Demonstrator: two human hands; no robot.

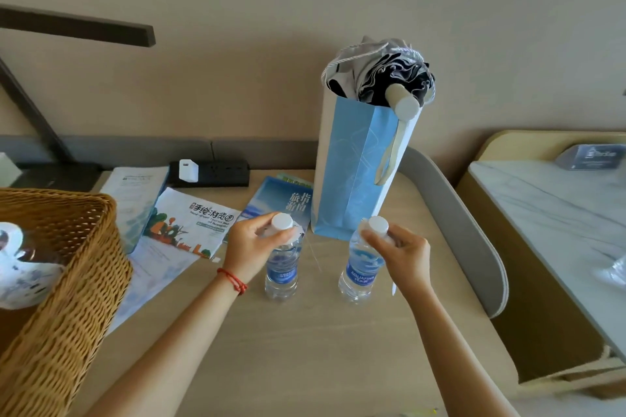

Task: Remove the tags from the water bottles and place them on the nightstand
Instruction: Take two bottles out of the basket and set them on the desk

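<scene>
Left hand (pixel 252 244) grips left bottle (pixel 282 267) at the neck; right hand (pixel 399 254) grips right bottle (pixel 360 267) likewise. Both bottles upright on worktop (pixel 305 349). Tag-removal step appears underway. Next: pull tags free, then carry bottles to the marble-topped nightstand (pixel 548 200), well apart.

The blue label of the right-hand water bottle (pixel 360 267) reads "AQUAFINA" in white capitals, with a line of smaller characters beneath that are too small to make out. The label on the left-hand water bottle (pixel 282 272) is blurred and cannot be read. A blue booklet (pixel 271 205) on the desk carries the white Chinese characters "旅游指南". The illustrated map leaflet (pixel 189 223) beside it has a bold Chinese heading, roughly "手绘游览", over small unreadable English print.
</scene>
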